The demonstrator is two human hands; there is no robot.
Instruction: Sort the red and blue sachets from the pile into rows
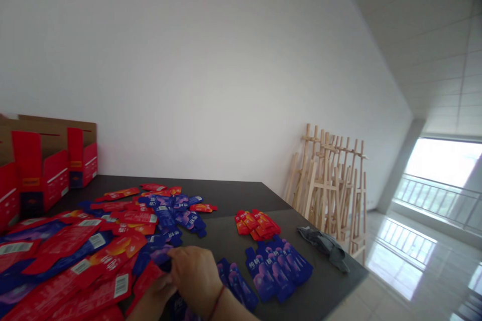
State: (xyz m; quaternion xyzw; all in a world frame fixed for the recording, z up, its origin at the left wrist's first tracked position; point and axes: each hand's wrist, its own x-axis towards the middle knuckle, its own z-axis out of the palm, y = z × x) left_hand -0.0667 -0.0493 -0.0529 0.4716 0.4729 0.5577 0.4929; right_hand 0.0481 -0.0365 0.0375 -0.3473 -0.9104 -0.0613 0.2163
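My right hand (pixel 194 272), with a red cord at the wrist, is closed at the near right edge of a pile of flat packets. Its fingertips pinch the edge of a blue packet (pixel 161 255) with a purple print. Just below and to its left is my left hand (pixel 157 288), its fingers largely hidden behind the right hand and a red packet (pixel 147 277). What the left hand grips cannot be made out. Beside my right hand lie a few overlapping blue packets (pixel 236 283), and further right a fanned row of blue packets (pixel 276 266).
Loose red and blue packets (pixel 71 246) cover the left of the dark table (pixel 222 195). Red open-topped cartons (pixel 54 175) stand behind them. A small group of red packets (pixel 258 224) and a grey cloth (pixel 326 246) lie to the right. Wooden easels (pixel 331 185) lean against the wall beyond.
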